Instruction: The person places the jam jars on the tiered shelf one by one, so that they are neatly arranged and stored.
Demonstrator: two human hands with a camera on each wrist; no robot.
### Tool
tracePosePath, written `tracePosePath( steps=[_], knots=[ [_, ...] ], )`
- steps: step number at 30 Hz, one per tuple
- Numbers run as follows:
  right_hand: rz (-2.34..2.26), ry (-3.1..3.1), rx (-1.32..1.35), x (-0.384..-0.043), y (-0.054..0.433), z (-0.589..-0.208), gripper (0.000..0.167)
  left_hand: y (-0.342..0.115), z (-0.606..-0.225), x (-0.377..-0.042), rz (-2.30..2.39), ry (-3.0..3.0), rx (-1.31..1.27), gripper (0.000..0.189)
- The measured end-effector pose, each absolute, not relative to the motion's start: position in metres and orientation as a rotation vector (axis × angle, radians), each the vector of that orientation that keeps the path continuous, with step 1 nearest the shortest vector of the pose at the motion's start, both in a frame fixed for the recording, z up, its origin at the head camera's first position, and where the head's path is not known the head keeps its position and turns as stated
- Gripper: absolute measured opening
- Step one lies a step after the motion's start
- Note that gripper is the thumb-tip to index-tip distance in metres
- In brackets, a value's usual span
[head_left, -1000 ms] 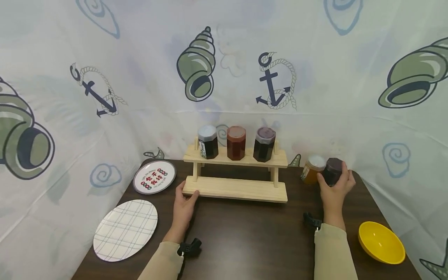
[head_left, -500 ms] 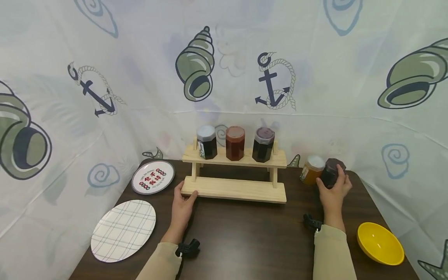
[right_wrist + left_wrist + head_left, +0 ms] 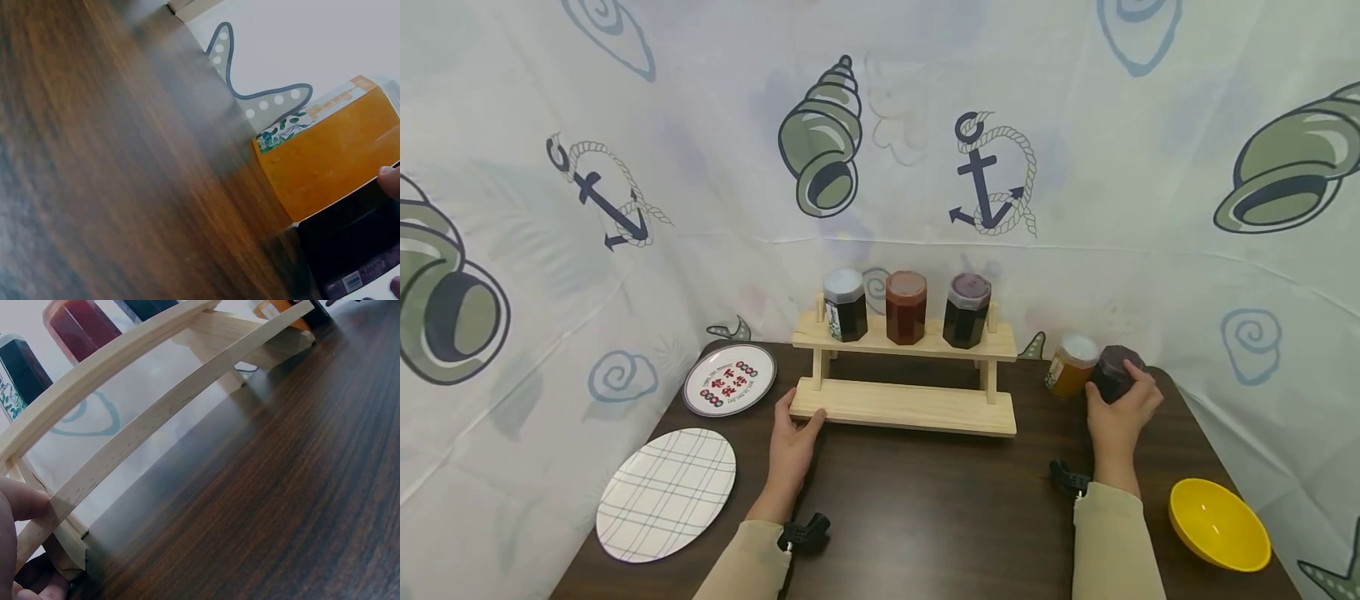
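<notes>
My left hand (image 3: 791,446) grips the left end of the lower board of a two-tier wooden rack (image 3: 910,404), thumb on top and fingers beneath, as the left wrist view shows. Along the upper tier stand three jars: a dark one with a pale lid (image 3: 846,306), a red one (image 3: 906,308) and a dark one with a purplish lid (image 3: 967,311). At the far right my right hand (image 3: 1120,417) holds another dark jar (image 3: 1115,375) between thumb and fingers. That jar stands against an orange jar (image 3: 331,156) with a white lid; its far side is hidden.
On the left lie a small plate with red characters (image 3: 730,381) and a larger checked oval plate (image 3: 666,496). A yellow bowl (image 3: 1219,525) sits near the right edge of the dark wooden table (image 3: 940,517). A patterned cloth (image 3: 910,183) hangs behind.
The dark jar in my right hand has shifted slightly toward me, and the fingers on its right side have moved a little. My left hand keeps its grip on the rack.
</notes>
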State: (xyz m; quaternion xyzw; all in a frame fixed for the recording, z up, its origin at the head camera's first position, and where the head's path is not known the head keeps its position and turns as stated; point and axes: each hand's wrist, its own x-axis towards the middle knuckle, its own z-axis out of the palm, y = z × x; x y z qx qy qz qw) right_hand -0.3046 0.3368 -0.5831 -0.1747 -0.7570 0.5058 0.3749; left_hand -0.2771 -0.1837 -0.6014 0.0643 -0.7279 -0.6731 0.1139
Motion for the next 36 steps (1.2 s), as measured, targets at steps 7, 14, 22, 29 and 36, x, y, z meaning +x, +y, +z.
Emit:
tracePosePath(
  steps=[7,14,22,29,36],
  knots=[
    [1.326,-1.879,-0.426,-0.302,0.335,-0.587,0.075,-0.183,-0.599,-0.276,-1.999,-2.113,0.168,0.079],
    [1.374,-1.918,-0.435,-0.303,0.338,-0.594,0.085,-0.184,-0.6,-0.278,-1.985,-2.123,0.185,0.078],
    [1.359,-1.858,-0.437,-0.305,0.338,-0.597,0.088,-0.185,-0.601,-0.279,-2.002,-2.113,0.188,0.077],
    [1.366,-1.842,-0.475,-0.307,0.341,-0.599,0.098,-0.186,-0.603,-0.28,-1.991,-2.126,0.187,0.078],
    [1.335,-1.807,-0.524,-0.304,0.345,-0.602,0.094,-0.186,-0.604,-0.279,-1.966,-2.151,0.198,0.078]
  ],
)
